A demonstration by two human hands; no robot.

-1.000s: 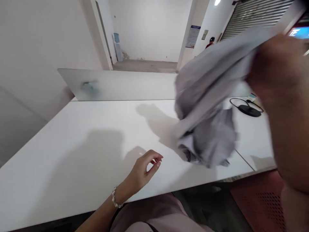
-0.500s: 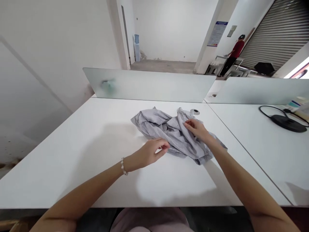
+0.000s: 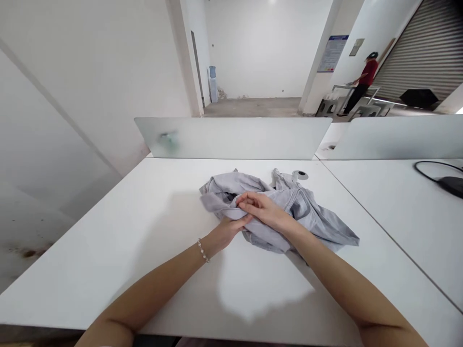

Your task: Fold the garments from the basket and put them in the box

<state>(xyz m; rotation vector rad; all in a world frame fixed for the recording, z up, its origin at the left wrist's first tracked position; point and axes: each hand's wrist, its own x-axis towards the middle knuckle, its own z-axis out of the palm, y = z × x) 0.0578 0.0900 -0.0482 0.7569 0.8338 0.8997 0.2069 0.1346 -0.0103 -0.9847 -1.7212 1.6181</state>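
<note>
A crumpled light grey garment [image 3: 318,221] lies bunched on the white table, its kind hard to tell from the folds. Fingers bent, my right hand [image 3: 264,209] pinches a fold on the garment's left part. Just below it, my left hand [image 3: 224,233] grips the near edge of the same cloth, its thumb showing and its other fingers hidden by the fabric. The two hands almost meet. Beaded, a pale bracelet [image 3: 203,250] circles my left wrist.
Behind the garment sits a small white object with a black spot [image 3: 300,175]. Frosted dividers [image 3: 231,138] edge the table [image 3: 173,299] at the back. A black cabled device [image 3: 452,184] lies to the right. Farther off, a person in red [image 3: 369,72] stands by a small table.
My right hand has moved left with the cloth, and my left hand has closed on its near edge. The garment's right part now spreads farther right. The view has shifted slightly.
</note>
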